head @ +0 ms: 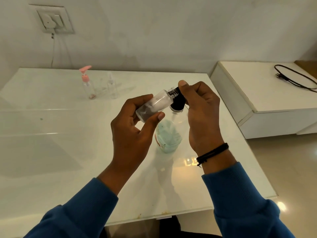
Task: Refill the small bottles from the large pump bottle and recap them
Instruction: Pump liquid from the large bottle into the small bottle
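Observation:
My left hand grips a small clear bottle, tilted with its threaded neck pointing up and right. My right hand pinches a black cap right at that neck; the threads still show between cap and bottle. Below the hands stands the large clear bottle with pale green liquid low inside it; its top is hidden behind the cap and my hands. At the back left of the white table stand a small clear bottle with a pink pump and a small clear spray bottle.
A wall socket with a white plug and cable sits above the table's back left. To the right is a lower white cabinet with a black cable on it. The table's front edge runs just before my sleeves.

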A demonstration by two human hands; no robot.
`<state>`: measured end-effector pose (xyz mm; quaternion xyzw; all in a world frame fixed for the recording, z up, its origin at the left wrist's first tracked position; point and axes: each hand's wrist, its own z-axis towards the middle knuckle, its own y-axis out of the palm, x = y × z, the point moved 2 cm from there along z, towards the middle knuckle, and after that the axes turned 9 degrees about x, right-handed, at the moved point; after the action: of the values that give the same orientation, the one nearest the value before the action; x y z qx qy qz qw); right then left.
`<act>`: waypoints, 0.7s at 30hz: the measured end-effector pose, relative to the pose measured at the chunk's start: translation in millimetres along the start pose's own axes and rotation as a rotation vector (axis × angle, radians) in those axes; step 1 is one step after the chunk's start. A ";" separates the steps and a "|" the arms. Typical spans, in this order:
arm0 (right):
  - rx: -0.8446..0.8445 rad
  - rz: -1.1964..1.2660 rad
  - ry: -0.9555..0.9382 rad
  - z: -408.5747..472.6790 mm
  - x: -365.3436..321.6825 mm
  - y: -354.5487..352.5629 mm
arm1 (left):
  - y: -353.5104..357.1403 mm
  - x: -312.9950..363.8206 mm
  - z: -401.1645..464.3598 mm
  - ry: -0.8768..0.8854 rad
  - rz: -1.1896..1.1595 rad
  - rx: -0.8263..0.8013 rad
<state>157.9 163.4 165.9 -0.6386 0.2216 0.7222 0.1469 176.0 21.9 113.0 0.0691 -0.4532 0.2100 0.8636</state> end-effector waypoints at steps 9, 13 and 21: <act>0.030 -0.015 -0.049 -0.6 2.5 2.3 | -0.9 -0.4 0.7 -0.001 0.009 0.010; 0.021 -0.022 -0.034 1.9 1.9 0.1 | -1.5 -1.9 0.4 0.002 -0.002 0.010; 0.023 -0.031 -0.064 -0.1 3.6 2.9 | -1.1 -1.5 1.1 -0.011 -0.002 0.009</act>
<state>156.0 160.7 162.7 -0.6167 0.2152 0.7373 0.1724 174.9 20.1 112.5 0.0747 -0.4568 0.2111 0.8609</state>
